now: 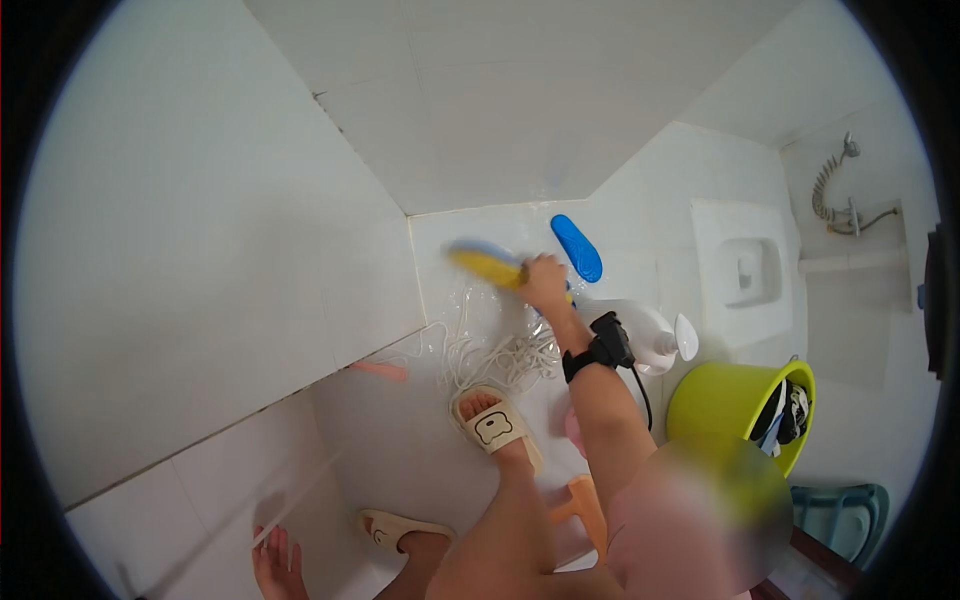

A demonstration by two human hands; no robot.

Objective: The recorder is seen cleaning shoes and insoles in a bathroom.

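My right hand point(546, 283), with a black device strapped at the wrist, grips a blurred yellow-and-blue flat object point(486, 265), shaped like a shoe insole. Just beyond it a blue insole point(577, 249) lies on the wet white floor. Below the hand is a tangle of white laces or cords point(517, 358), spread near my slippered foot. At the lower left my left hand point(279, 562) is raised beside the wall, palm showing and fingers extended. A pale thin streak passes its fingertips; whether it is a lace or something else is unclear.
A white pump bottle point(637, 330) stands by my right forearm. Beyond it are a lime-green bucket point(705, 405) holding black and white items, a squat toilet point(705, 315) and a teal basin point(874, 517). A pink object point(382, 370) lies by the left wall; an orange plastic frame point(589, 510) is below me.
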